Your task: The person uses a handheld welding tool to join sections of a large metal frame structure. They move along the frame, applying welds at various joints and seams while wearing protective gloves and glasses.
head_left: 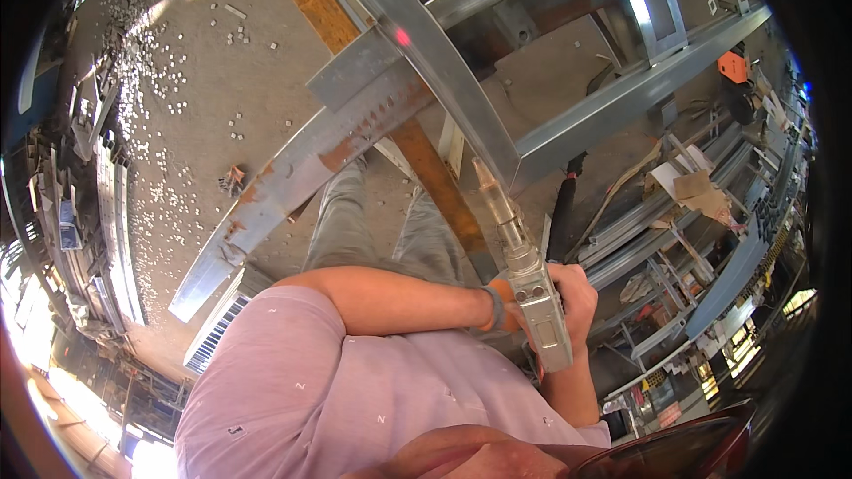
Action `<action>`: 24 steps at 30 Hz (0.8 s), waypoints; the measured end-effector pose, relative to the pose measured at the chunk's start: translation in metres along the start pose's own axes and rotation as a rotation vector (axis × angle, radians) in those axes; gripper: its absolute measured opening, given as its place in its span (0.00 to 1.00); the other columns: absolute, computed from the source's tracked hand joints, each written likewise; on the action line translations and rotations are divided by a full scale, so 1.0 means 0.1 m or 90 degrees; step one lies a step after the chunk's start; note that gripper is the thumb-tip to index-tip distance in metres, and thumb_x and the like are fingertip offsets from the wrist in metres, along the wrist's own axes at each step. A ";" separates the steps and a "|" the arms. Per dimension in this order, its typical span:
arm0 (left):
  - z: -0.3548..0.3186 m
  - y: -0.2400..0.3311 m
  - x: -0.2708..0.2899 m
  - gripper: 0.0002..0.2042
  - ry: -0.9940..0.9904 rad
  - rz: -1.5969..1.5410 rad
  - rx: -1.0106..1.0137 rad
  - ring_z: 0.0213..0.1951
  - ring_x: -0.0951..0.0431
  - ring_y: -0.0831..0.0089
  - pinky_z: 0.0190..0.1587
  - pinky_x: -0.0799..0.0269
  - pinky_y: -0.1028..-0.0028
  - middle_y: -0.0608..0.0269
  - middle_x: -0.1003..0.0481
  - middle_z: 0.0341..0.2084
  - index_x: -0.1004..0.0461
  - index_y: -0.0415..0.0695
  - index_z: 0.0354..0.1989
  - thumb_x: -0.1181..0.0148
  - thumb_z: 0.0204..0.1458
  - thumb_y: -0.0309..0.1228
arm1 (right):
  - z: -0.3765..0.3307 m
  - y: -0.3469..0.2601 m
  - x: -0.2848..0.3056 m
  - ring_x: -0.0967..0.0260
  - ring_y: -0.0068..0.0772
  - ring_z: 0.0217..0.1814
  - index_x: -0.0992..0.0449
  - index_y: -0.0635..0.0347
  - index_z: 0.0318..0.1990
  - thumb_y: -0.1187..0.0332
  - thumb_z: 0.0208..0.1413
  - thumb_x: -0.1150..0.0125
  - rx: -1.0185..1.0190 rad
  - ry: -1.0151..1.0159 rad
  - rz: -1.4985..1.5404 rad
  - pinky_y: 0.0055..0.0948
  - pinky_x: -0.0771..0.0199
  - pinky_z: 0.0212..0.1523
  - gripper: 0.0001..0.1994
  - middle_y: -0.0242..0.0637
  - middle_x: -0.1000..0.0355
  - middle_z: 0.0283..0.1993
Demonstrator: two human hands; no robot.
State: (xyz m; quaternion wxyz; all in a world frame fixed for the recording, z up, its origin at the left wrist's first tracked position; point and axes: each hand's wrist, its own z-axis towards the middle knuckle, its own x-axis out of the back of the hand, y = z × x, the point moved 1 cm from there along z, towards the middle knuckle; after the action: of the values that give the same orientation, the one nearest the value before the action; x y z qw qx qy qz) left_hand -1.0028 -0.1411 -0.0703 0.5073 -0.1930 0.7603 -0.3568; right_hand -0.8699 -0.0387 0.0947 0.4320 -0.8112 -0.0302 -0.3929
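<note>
A grey handheld laser welding gun (540,302) with a copper-coloured nozzle points up and away from me. My right hand (577,294) is closed round its right side. From the left, my left hand (509,309) reaches it, a grey band on the wrist; it seems to grip the gun, but its fingers are mostly hidden behind the body. The nozzle tip sits beside the near corner of a steel tube frame (461,93). A red light spot shows on that tube, near where it crosses a flat steel piece (355,66).
A partly rusted steel channel (293,168) slants across in front of my legs, with a rusty beam (435,177) below. Small metal bits (164,124) litter the floor at left. Metal profiles (639,213) and cardboard (701,195) lie at right, near an orange object (732,66).
</note>
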 end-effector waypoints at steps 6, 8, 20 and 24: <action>0.09 -0.09 0.46 0.25 0.059 0.273 -0.075 0.63 0.25 0.70 0.70 0.34 0.69 0.59 0.25 0.61 0.26 0.45 0.63 0.28 0.60 0.39 | -0.25 0.26 -0.07 0.25 0.41 0.34 0.17 0.62 0.42 0.52 0.41 0.12 0.029 0.050 0.029 0.35 0.26 0.39 0.28 0.37 0.20 0.35; -0.13 0.24 0.04 0.24 0.064 1.242 -0.079 0.64 0.26 0.68 0.69 0.33 0.67 0.60 0.24 0.59 0.25 0.49 0.62 0.29 0.59 0.41 | -0.35 0.36 -0.06 0.25 0.41 0.35 0.18 0.62 0.42 0.52 0.41 0.12 0.043 0.068 0.040 0.36 0.26 0.39 0.28 0.37 0.19 0.36; -0.99 0.73 -1.09 0.26 0.275 1.559 0.089 0.52 0.14 0.56 0.57 0.20 0.63 0.49 0.15 0.51 0.22 0.44 0.64 0.34 0.62 0.47 | -1.04 0.89 0.18 0.25 0.36 0.37 0.19 0.64 0.46 0.55 0.44 0.13 0.099 0.149 0.140 0.34 0.26 0.40 0.28 0.35 0.21 0.35; -1.66 1.01 -0.77 0.27 0.469 1.586 0.057 0.55 0.15 0.54 0.60 0.22 0.63 0.46 0.15 0.51 0.19 0.41 0.59 0.34 0.61 0.50 | -1.49 1.02 0.44 0.26 0.33 0.34 0.20 0.61 0.42 0.56 0.47 0.13 0.052 0.229 0.242 0.32 0.27 0.38 0.24 0.32 0.23 0.31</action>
State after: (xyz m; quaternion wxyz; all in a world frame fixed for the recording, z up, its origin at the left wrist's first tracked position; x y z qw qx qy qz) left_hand -1.1153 0.0345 -0.0577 0.2642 0.7645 0.5086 0.2950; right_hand -0.8911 -0.2234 0.1025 0.5289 -0.7011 0.1840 -0.4414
